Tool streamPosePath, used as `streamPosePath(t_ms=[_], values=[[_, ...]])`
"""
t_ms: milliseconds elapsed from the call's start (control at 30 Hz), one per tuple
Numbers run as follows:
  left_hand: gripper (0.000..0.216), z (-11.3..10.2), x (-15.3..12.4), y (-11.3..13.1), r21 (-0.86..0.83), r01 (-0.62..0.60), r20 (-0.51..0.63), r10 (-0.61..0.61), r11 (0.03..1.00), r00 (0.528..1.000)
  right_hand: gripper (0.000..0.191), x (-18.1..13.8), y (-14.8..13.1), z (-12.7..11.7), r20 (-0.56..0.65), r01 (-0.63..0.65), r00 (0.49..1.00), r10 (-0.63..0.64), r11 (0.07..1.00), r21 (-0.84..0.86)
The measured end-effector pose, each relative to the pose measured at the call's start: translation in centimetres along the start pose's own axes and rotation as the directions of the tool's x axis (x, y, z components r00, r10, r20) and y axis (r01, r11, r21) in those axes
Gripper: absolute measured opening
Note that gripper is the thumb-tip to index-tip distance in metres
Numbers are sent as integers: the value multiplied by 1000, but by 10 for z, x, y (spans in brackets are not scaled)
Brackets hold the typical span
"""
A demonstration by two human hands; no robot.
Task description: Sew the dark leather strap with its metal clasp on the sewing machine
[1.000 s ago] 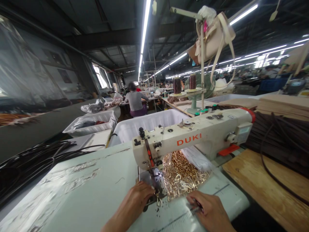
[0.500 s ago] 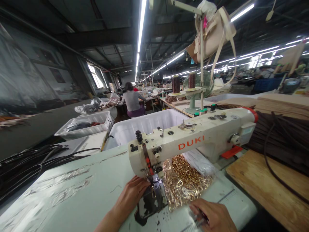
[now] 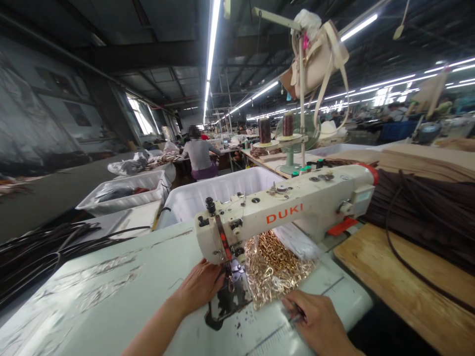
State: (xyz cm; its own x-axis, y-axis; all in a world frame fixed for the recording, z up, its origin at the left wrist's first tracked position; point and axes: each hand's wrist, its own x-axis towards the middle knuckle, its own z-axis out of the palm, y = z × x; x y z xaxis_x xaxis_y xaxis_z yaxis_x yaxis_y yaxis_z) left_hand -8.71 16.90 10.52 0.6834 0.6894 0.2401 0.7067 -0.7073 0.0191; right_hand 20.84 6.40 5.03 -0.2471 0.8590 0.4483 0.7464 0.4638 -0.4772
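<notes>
Head view: nearest, the right hand [image 3: 319,324] rests on the pale tabletop [image 3: 111,291], its grip clenched on a small metal tool [image 3: 295,318]; the left hand [image 3: 200,286] lies beside the open dark plate [image 3: 228,301] under the needle, fingers curled, whether grasping anything I cannot tell. Just beyond, one heap of gold chain [image 3: 276,267] lies under the one white DUKI sewing machine [image 3: 289,210]; behind stand two white bins [image 3: 208,195], two thread cones [image 3: 264,130] and one seated person [image 3: 200,155].
</notes>
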Motion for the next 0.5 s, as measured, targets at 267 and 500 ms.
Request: streamPosePath(t_ms=[267,500], values=[[46,2,-49,34,96,103,4,-104,990,995,24,-9,-18,-15,72,-153,987,142,969,195],[41,-32,-91,122,-738,461,227,-461,493,858,28,1,-80,-19,89,-9,996,-20,950,312]])
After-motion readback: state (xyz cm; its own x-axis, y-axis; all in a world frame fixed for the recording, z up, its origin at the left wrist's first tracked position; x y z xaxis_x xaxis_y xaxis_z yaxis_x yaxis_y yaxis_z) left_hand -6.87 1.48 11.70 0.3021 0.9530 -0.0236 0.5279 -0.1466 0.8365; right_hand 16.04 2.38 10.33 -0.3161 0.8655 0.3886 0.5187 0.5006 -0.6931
